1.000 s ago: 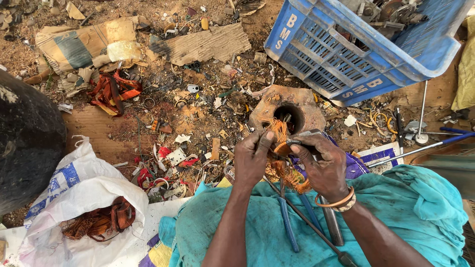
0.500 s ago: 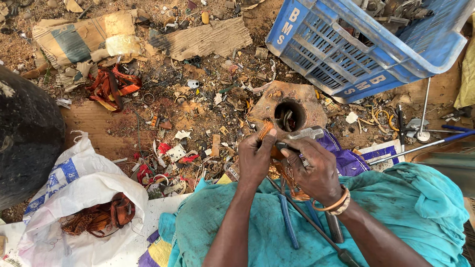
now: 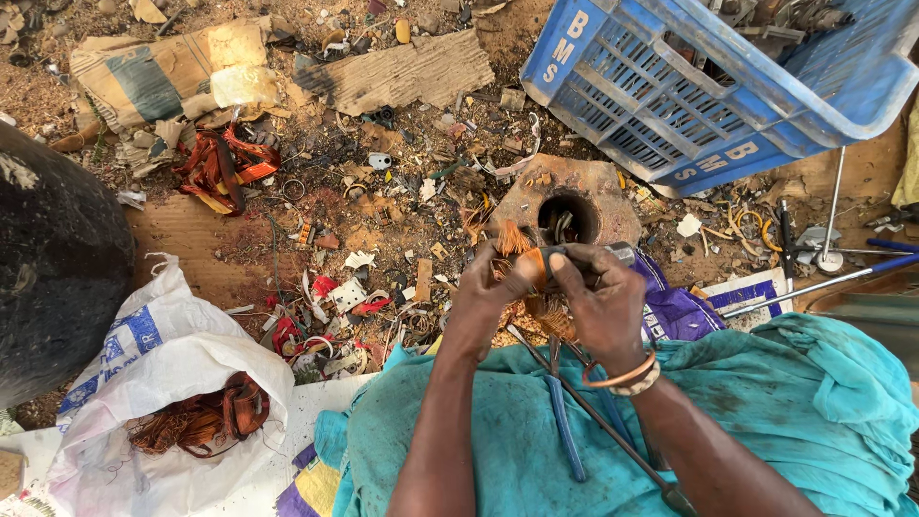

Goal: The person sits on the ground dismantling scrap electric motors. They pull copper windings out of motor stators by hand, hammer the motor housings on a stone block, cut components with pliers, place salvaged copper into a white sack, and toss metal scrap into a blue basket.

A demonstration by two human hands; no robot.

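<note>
Copper wire (image 3: 525,287) half-stripped: left hand (image 3: 490,295) and right hand (image 3: 605,304) both pinch the small motor core (image 3: 574,257), fingers closed tight, loose strands dangling; earlier bundles already fill the white sack (image 3: 182,421).

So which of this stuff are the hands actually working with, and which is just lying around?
In use:
left hand and right hand, both gripping the copper coil
pliers on the lap
metal block just ahead

Lying about:
blue crate
white sack holding copper wire
cardboard
orange scraps
</note>
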